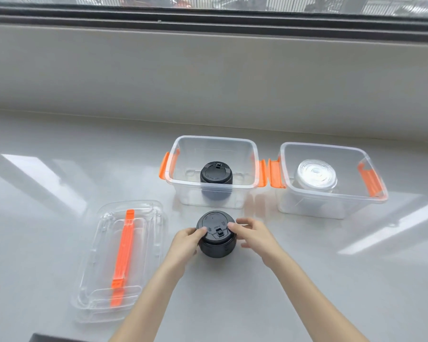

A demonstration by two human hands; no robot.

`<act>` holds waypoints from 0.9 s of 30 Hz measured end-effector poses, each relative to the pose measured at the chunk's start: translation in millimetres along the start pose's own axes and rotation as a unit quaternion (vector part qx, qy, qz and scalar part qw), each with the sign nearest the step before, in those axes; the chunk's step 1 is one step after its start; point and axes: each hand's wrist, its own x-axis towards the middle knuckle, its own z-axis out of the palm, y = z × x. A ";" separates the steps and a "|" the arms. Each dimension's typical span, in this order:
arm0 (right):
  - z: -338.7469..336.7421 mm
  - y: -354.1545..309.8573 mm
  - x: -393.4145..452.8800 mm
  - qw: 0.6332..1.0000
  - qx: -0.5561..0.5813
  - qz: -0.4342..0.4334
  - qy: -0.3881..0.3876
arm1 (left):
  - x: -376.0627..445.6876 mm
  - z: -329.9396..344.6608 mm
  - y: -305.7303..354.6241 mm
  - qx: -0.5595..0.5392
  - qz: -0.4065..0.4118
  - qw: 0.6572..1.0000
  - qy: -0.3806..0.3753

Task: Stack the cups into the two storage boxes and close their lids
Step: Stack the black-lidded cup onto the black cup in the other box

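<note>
Both hands, left hand (187,239) & right hand (253,234), prob. gripping black cup (216,239); boxes open.

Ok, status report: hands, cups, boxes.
Both hands, left and right, on black cup on counter. Boxes open, one cup each. Lids off, stacked left. Path clear.

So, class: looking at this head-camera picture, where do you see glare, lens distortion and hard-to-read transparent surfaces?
Head view: bright window glare streaks the glossy counter at left and right; the wide-angle lens bows the window frame; the clear lids stacked at left nearly vanish except their orange handle; the black cup between left hand and right hand is sharp.
</note>
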 end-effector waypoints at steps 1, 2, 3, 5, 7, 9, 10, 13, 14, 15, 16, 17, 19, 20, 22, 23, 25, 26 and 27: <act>-2.4 -6.6 -5.3 1.000 -0.002 -0.015 0.005 | -5.1 -5.3 5.2 0.012 0.008 1.000 -0.007; -4.7 -15.0 -11.6 0.999 -0.003 -0.033 0.007 | -11.3 -11.2 11.4 0.022 0.021 0.999 -0.013; -6.9 -24.1 -17.5 0.999 -0.002 -0.053 0.006 | -18.1 -17.2 18.6 0.025 0.040 0.999 -0.017; -10.1 -44.6 -28.3 0.996 0.004 -0.092 -0.001 | -30.5 -27.3 36.0 0.023 0.086 0.996 -0.017; -12.3 -66.7 -34.4 0.991 0.010 -0.132 0.006 | -37.4 -33.4 57.5 0.018 0.131 0.991 -0.005; -14.9 -88.2 -33.0 0.985 0.020 -0.167 0.028 | -36.2 -36.1 80.3 0.014 0.168 0.986 0.010; -16.2 -98.6 -30.2 0.982 0.024 -0.182 0.041 | -33.3 -36.4 91.8 0.011 0.183 0.983 0.016; -19.0 -124.4 -15.5 0.976 0.039 -0.203 0.073 | -15.1 -34.6 124.0 0.007 0.214 0.977 0.019; -19.4 -130.0 -9.1 0.975 0.043 -0.203 0.081 | -6.0 -33.3 131.7 0.011 0.218 0.976 0.022; -19.3 -134.4 -0.8 0.975 0.047 -0.199 0.089 | 4.9 -32.0 138.3 0.017 0.220 0.975 0.024; -19.4 -137.4 8.7 0.975 0.048 -0.193 0.098 | 17.5 -31.3 143.7 0.027 0.218 0.975 0.025; -18.7 -139.2 19.0 0.976 0.047 -0.183 0.106 | 29.3 -30.3 147.4 0.039 0.214 0.976 0.024; -16.4 -140.1 37.4 0.980 0.038 -0.160 0.114 | 53.0 -28.6 151.1 0.059 0.198 0.978 0.020; -15.1 -139.2 45.7 0.982 0.032 -0.148 0.115 | 62.9 -27.4 151.7 0.065 0.189 0.980 0.014; -12.4 -137.1 60.9 0.984 0.022 -0.131 0.116 | 82.4 -24.0 151.4 0.076 0.172 0.982 0.007; -11.3 -135.5 67.2 0.985 0.014 -0.122 0.117 | 90.1 -21.7 150.8 0.086 0.164 0.983 0.004; -9.4 -131.6 77.0 0.987 -0.013 -0.105 0.122 | 102.1 -18.9 148.3 0.114 0.146 0.983 -0.009; -8.8 -129.7 81.4 0.987 -0.028 -0.096 0.125 | 108.2 -18.1 147.1 0.128 0.136 0.982 -0.015; -8.0 -128.3 84.1 0.987 -0.041 -0.088 0.129 | 113.9 -17.5 145.7 0.139 0.127 0.982 -0.018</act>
